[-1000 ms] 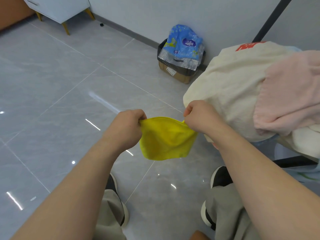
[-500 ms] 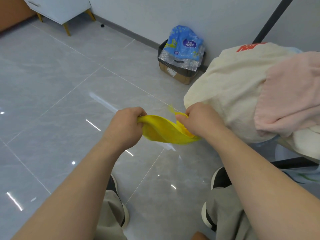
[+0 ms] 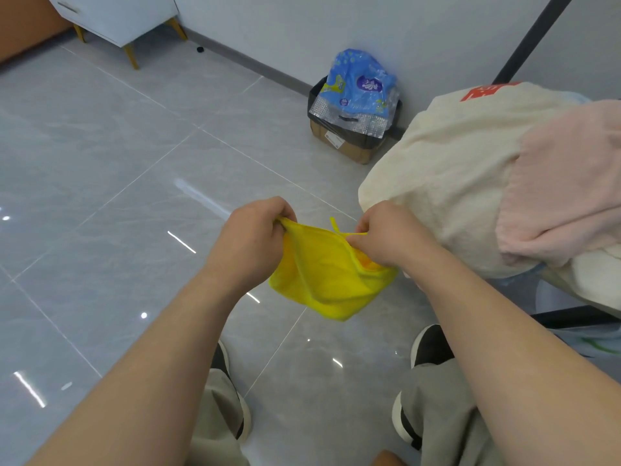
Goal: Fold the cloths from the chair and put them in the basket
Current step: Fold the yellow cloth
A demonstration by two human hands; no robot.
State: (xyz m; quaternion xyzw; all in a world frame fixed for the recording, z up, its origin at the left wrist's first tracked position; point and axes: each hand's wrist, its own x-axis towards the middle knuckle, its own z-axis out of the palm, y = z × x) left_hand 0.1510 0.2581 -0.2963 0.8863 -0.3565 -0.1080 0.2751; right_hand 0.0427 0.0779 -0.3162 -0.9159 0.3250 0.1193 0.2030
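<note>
Glossy grey tiled floor (image 3: pixel 100 163) filled the left and near field. A white cabinet (image 3: pixel 117 15) on yellow legs stood far left; a cardboard box (image 3: pixel 339 146) holding a blue plastic pack (image 3: pixel 359 82) sat against the far wall (image 3: pixel 336 21).

The cloth (image 3: pixel 329 277) hangs between my left hand (image 3: pixel 250 243) at its 10 o'clock and my right hand (image 3: pixel 386 237) at its 2 o'clock. At my 2 o'clock a heaped towel (image 3: pixel 447 183) sits just behind my right hand, with a second towel (image 3: pixel 568 183) lying on its right side. The box (image 3: pixel 339 142) stands at 1 o'clock against the wall (image 3: pixel 437 35), a bag (image 3: pixel 359 85) in it, and the cabinet (image 3: pixel 124 15) far off at 10 o'clock.
</note>
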